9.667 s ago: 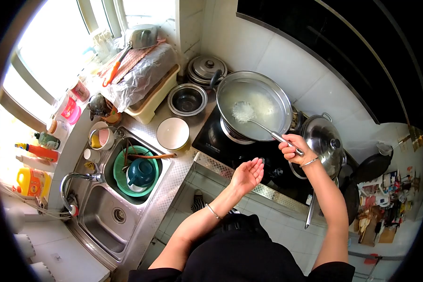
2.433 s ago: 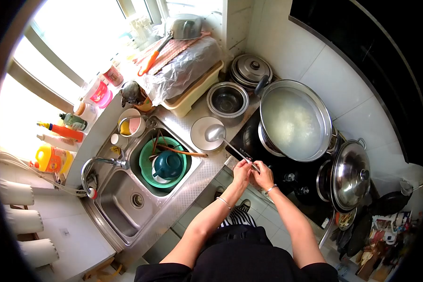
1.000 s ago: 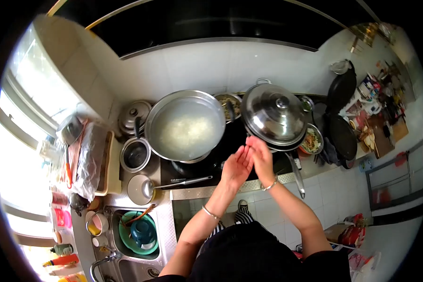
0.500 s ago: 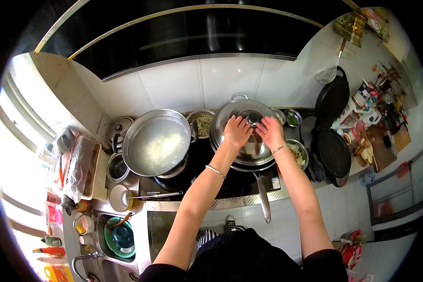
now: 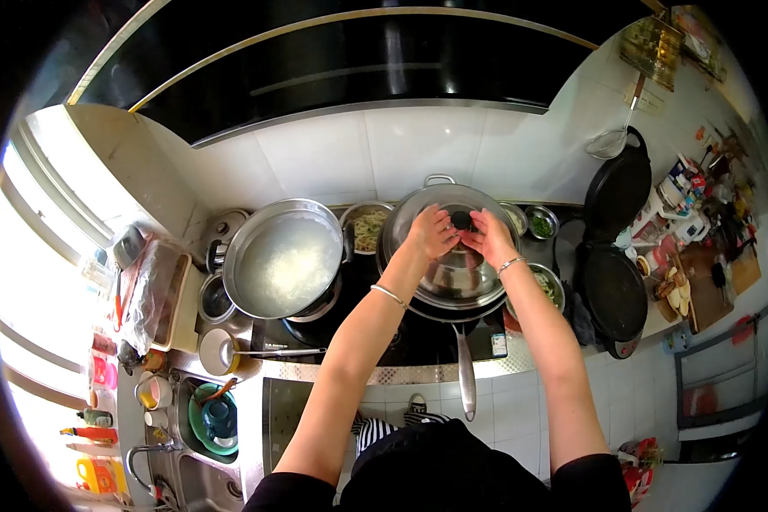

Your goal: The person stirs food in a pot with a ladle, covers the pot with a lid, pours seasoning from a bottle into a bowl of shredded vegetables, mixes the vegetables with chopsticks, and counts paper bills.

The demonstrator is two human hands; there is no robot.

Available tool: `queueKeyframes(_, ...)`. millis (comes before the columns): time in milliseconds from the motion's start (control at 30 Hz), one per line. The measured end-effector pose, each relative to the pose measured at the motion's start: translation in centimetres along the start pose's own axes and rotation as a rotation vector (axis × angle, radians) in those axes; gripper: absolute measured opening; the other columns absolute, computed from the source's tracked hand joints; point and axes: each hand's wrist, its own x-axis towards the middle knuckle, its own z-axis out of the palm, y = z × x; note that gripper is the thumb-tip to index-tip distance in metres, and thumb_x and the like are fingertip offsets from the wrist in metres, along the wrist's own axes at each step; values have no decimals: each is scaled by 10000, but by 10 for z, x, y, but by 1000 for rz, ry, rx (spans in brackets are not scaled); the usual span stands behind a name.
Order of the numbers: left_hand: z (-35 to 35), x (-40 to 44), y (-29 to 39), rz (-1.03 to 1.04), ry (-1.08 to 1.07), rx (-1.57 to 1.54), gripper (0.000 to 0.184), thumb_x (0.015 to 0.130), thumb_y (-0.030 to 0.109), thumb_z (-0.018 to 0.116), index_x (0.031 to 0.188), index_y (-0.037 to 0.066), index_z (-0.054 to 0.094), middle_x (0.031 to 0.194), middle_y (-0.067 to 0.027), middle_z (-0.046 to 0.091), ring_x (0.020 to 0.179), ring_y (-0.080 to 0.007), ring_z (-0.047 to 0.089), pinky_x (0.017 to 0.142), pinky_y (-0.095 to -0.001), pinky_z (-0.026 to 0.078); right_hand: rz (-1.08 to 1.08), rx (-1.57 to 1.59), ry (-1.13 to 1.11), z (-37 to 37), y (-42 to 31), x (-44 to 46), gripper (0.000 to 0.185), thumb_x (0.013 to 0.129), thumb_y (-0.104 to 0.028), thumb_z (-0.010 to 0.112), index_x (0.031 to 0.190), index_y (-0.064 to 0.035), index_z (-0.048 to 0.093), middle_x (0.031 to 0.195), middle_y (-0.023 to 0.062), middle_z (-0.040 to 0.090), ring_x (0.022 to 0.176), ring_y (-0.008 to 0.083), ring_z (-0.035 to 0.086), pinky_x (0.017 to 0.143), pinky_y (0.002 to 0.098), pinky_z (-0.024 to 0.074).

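Note:
A domed steel lid covers a long-handled pan on the right side of the stove. My left hand hovers over the lid, left of its black knob, fingers apart and slightly curled. On the knob's other side is my right hand, also open, fingers bent inward. Neither hand holds anything; whether the fingertips touch the knob I cannot tell. To the left, a big steel pot of cloudy whitish liquid stands on the other burner.
Behind the pots sit a bowl of pale shreds and a small bowl of chopped greens. An open black electric griddle stands right. A long-handled saucepan lies front left, beside the sink. A strainer hangs on the wall.
Both hands have drawn in toward the knob, with their fingers more curled. The whole view has shifted slightly; the pots and lid appear to stay in place.

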Motion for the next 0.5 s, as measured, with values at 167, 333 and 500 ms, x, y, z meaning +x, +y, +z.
queueKeyframes(167,14,-19,16,23,-37,31,522,891,373,409,1294,52,328,1359,-97,296,1174,-283,359,949,-444,357,-58,-43,0,15,-18,-8,456,876,-317,458,1184,18,431,1212,149,433,860,270,574,782,373,477)
queueKeyframes(333,21,-39,55,49,-95,33,494,877,373,439,1225,30,373,1307,-115,335,1102,-307,402,923,-457,384,-131,-148,25,56,-52,-25,347,835,-261,525,1064,-5,474,1031,117,519,779,252,593,685,356,500)
queueKeyframes(500,27,-84,114,96,-147,129,420,870,368,458,1104,22,413,1206,-197,382,1081,-370,420,909,-472,397,-210,-303,-40,123,-81,-50,320,840,-201,547,1036,37,463,1025,121,509,802,269,608,685,348,513)
